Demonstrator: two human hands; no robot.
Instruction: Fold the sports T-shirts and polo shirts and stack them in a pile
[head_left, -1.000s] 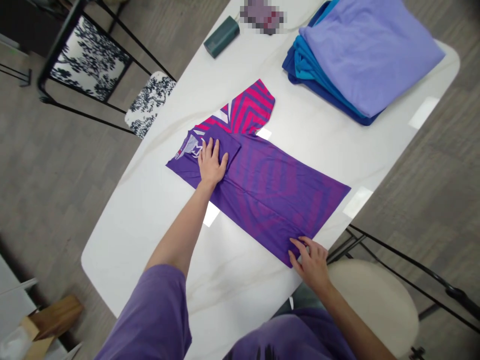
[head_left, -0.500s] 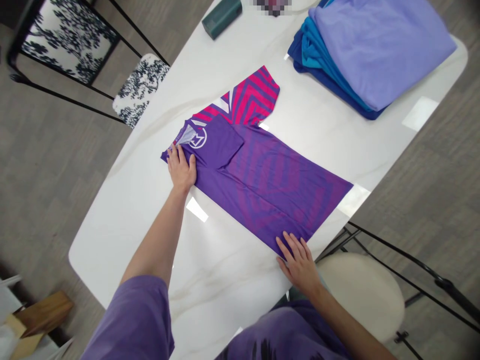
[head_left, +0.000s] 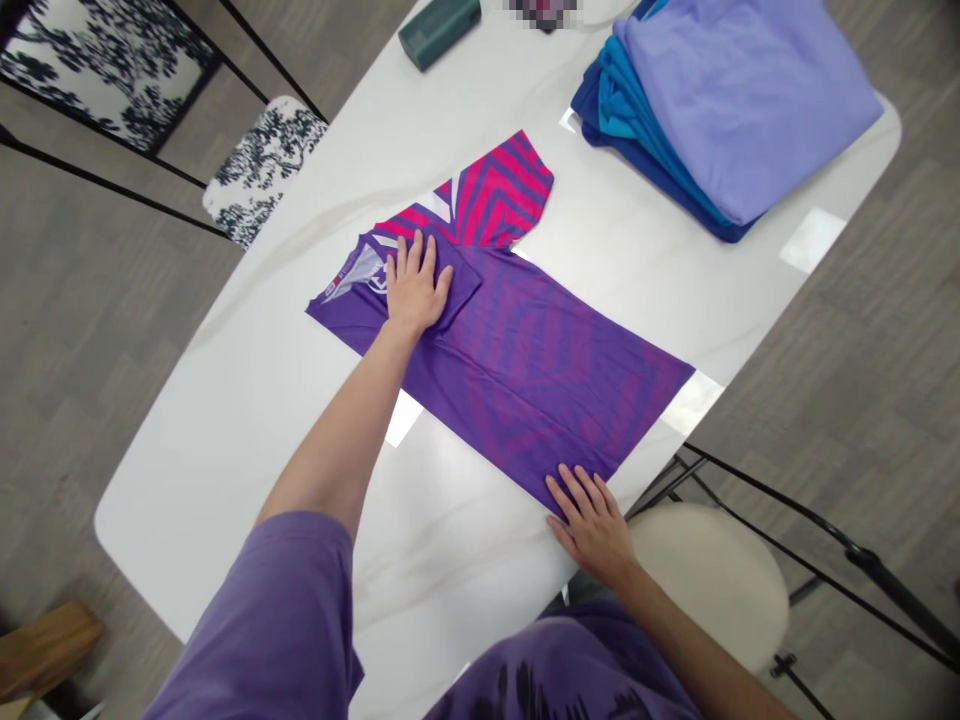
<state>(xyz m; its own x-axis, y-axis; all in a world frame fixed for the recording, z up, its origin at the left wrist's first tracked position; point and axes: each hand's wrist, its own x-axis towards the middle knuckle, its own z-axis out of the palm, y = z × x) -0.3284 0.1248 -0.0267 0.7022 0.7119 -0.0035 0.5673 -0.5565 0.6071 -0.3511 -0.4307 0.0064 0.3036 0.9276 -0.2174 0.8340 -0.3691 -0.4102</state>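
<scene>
While the open left hand (head_left: 418, 292) presses the partly folded purple-and-pink fabric shirt (head_left: 555, 350), seemingly smoothing it, the right hand (head_left: 598, 532) rests spread at its hem; neither grips.

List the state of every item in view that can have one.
purple shirt: partly folded, one pink-striped sleeve spread out
left hand: open, palm down on the shirt
right hand: open, fingers on the hem corner
pile of cloth: folded, stacked
green object: lying flat
patterned chair: upright
</scene>
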